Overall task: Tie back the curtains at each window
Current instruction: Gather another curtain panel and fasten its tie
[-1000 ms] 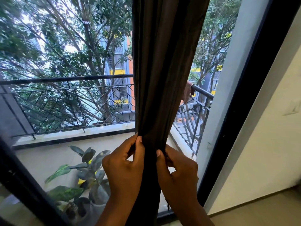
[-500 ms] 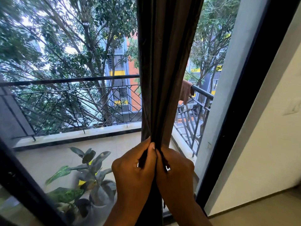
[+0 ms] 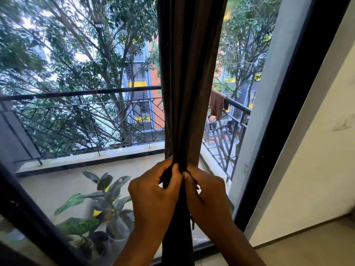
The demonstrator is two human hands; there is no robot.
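Both hands, left hand [image 3: 153, 196] and right hand [image 3: 207, 196], pinch (thumbs up) curtain [image 3: 190, 83].

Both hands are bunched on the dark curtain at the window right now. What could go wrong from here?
1. The left hand and right hand pinch the gathered curtain only at the front folds; fabric behind could slip loose and spread again.
2. No tie-back is clearly visible, so freeing a hand to fetch one may undo the bunch.
3. Pulling down hard could strain the hanging above, which is out of view.
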